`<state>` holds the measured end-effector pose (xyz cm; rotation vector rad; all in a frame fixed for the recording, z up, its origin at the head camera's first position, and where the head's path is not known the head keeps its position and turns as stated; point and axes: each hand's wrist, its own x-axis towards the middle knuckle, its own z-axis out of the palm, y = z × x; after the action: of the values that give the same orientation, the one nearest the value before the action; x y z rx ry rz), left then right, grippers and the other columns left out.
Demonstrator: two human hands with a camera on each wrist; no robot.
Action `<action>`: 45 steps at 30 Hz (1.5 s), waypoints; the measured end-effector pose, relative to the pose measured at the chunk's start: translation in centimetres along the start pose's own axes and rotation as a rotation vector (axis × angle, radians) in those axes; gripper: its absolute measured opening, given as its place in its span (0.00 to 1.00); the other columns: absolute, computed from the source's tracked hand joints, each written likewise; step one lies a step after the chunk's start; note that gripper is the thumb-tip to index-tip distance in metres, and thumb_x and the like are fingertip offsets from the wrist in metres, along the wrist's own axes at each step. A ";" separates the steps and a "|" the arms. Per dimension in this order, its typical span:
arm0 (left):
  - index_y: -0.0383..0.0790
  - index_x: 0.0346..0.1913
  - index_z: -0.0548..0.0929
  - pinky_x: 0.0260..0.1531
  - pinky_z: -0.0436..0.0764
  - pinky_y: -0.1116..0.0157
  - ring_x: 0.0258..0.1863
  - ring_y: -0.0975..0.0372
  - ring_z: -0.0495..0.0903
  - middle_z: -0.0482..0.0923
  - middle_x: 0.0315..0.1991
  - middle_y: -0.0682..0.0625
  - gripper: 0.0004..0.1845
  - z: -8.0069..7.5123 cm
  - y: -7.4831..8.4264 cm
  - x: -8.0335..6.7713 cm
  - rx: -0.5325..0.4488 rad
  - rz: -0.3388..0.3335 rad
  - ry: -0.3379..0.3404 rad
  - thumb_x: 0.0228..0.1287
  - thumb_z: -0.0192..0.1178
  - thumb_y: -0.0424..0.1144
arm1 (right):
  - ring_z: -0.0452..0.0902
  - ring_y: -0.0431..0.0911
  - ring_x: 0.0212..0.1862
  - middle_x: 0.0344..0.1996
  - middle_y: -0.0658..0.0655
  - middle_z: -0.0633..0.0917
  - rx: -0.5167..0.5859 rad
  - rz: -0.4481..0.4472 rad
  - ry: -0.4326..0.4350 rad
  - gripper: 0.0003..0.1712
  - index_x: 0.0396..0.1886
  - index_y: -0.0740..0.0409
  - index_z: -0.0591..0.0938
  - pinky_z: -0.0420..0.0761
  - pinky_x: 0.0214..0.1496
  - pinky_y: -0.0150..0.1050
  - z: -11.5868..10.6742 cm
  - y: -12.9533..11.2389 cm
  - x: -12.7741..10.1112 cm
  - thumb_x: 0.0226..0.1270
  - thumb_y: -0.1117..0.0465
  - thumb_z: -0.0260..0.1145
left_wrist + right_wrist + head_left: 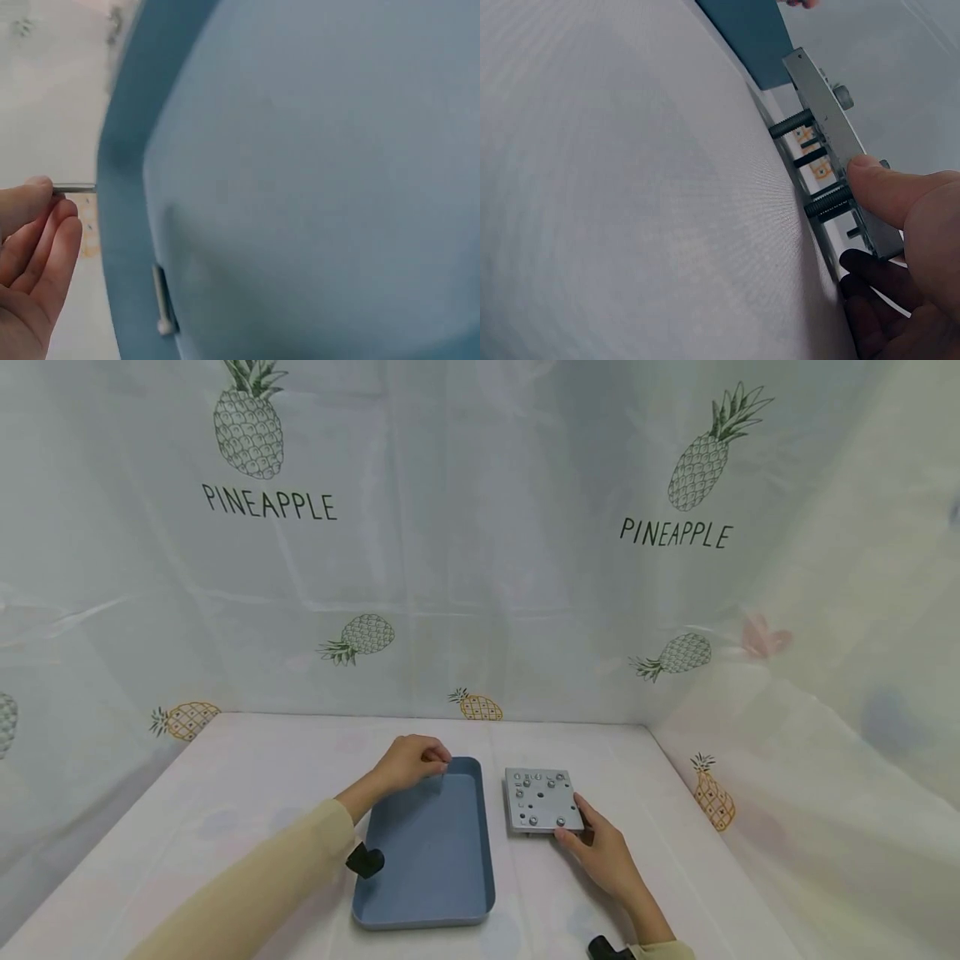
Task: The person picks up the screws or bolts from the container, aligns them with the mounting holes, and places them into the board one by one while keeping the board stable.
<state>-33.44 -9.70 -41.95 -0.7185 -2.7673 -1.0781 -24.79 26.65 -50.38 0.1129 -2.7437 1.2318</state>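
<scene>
My left hand (412, 762) is over the far end of a blue-grey tray (489, 860). Its thumb and index finger pinch a thin metal pin (73, 187), whose far end meets the tray's rim in the left wrist view. A small headed bolt (163, 300) lies inside the tray by its wall. Right of the tray is a square metal plate (542, 806) with several bolt heads and holes on top. My right hand (606, 856) grips its near right corner between thumb and fingers. Threaded bolts (829, 201) stick out of the plate's underside.
A pale cloth (247, 827) covers the table. Behind it hangs a curtain (480, 560) printed with pineapples, which also runs along the right side. Black wrist cameras, such as the left one (365, 861), sit at both cuffs.
</scene>
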 end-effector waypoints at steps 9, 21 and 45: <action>0.41 0.49 0.91 0.45 0.85 0.62 0.40 0.65 0.85 0.88 0.38 0.57 0.07 2.1 2.5 -0.6 -0.151 -0.023 0.026 0.73 0.69 0.36 | 0.74 0.62 0.73 0.75 0.70 0.73 -0.013 -0.008 0.004 0.50 0.84 0.62 0.61 0.74 0.72 0.59 -0.1 0.0 0.0 0.73 0.47 0.73; 0.49 0.52 0.90 0.45 0.84 0.61 0.43 0.65 0.85 0.89 0.44 0.57 0.08 5.4 4.8 -1.2 -0.291 -0.065 0.045 0.76 0.67 0.40 | 0.82 0.54 0.63 0.70 0.67 0.79 -0.021 -0.011 0.019 0.49 0.83 0.63 0.62 0.80 0.66 0.51 0.2 0.0 0.0 0.72 0.48 0.74; 0.45 0.51 0.91 0.41 0.83 0.66 0.42 0.66 0.85 0.89 0.44 0.58 0.08 9.9 8.0 -0.9 -0.389 -0.067 0.076 0.74 0.69 0.38 | 0.76 0.61 0.72 0.74 0.69 0.74 -0.005 0.000 -0.001 0.50 0.83 0.62 0.62 0.75 0.72 0.57 0.1 0.2 0.2 0.73 0.47 0.74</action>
<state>-28.11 1.59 -44.57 -0.6051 -2.5599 -1.6470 -24.97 26.71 -50.55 0.1140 -2.7479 1.2246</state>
